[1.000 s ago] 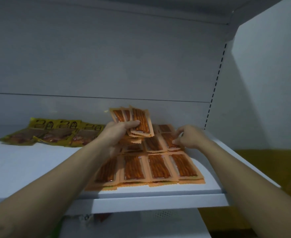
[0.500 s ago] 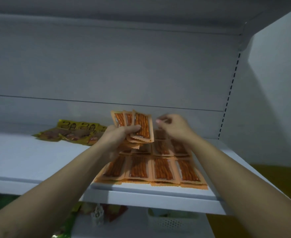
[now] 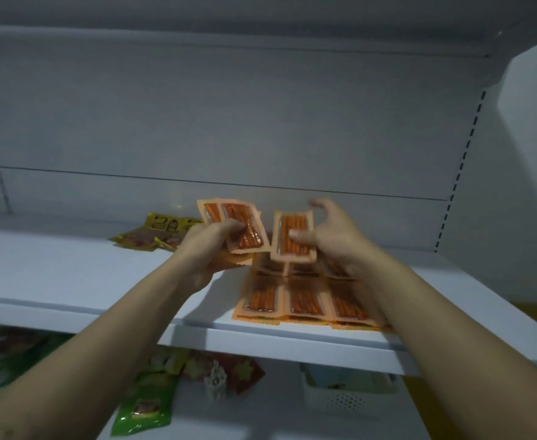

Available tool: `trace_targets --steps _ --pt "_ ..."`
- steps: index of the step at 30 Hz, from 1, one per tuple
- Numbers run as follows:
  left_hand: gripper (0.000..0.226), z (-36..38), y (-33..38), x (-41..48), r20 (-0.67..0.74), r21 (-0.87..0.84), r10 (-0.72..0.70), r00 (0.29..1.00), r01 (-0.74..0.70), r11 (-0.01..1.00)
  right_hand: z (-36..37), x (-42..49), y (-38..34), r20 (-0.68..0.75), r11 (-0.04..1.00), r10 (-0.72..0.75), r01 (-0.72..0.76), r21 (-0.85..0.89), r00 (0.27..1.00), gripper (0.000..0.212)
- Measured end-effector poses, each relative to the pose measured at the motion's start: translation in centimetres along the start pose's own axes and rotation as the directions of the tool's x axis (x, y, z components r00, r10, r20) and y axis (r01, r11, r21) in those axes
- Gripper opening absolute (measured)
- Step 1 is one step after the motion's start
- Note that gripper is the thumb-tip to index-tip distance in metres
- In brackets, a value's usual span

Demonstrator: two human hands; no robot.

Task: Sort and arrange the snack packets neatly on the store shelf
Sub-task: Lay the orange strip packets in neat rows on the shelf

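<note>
On the white store shelf (image 3: 70, 281), head view: left hand (image 3: 210, 249) grips a fanned stack (image 3: 241, 230) of orange snack-stick packets, thumb across the front, fingers curled behind. It's held above the shelf, probably as the supply to deal from. Just beside it the right hand (image 3: 337, 246) pinches a single orange packet (image 3: 294, 236) upright, thumb on its clear window, other fingers behind, index finger lifted and motion-blurred. Below both hands, laid rows (image 3: 302, 301) of the same orange packets lie flat near the shelf's front edge, side by side, edges touching or overlapping. That's likely the grid this packet joins. The back row is partly hidden by the right hand, so can't tell which slot is free. At back left, loose yellow packets (image 3: 162, 228) lie well apart from the orange, unsorted by the look of it. Lower shelf has green packets (image 3: 143, 404) and a white basket (image 3: 340, 395), blurry. Sorting looks partway done
</note>
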State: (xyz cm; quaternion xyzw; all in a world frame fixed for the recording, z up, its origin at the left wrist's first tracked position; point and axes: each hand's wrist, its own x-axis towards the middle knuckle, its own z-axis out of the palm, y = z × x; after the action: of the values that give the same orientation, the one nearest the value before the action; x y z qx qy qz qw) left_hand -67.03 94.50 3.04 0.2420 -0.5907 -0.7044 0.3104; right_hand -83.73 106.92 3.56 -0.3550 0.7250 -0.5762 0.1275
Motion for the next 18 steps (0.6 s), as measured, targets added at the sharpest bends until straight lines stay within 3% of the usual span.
trace_targets --steps 2,5,10,16,18 --pt "0.014 -2.1 0.0 0.3 -0.055 0.017 0.028 0.998 -0.027 0.999 1.5 -1.5 0.4 0.098 0.988 -0.019 0.034 -0.152 0.995 0.059" --pt "0.016 -4.2 -0.5 0.5 -0.085 -0.014 0.015 0.996 -0.016 1.0 4.3 -2.6 0.5 0.113 0.907 -0.001 0.048 -0.418 0.994 0.029" --pt "0.02 -5.3 -1.7 0.3 0.021 0.0 -0.008 1.0 0.008 1.0 5.9 -3.9 0.1 0.081 0.742 0.045 0.021 -0.671 0.996 0.021" --pt "0.015 -5.3 -2.0 0.5 0.119 0.024 0.009 0.993 -0.012 1.0 6.3 -4.6 -0.2 0.064 0.689 0.112 -0.031 -0.724 0.992 0.018" --pt "0.017 -5.4 -1.8 0.6 0.189 0.019 0.011 0.982 -0.015 1.0 6.0 -4.6 -0.8 -0.028 0.785 0.05 -0.056 -0.617 0.998 0.019"
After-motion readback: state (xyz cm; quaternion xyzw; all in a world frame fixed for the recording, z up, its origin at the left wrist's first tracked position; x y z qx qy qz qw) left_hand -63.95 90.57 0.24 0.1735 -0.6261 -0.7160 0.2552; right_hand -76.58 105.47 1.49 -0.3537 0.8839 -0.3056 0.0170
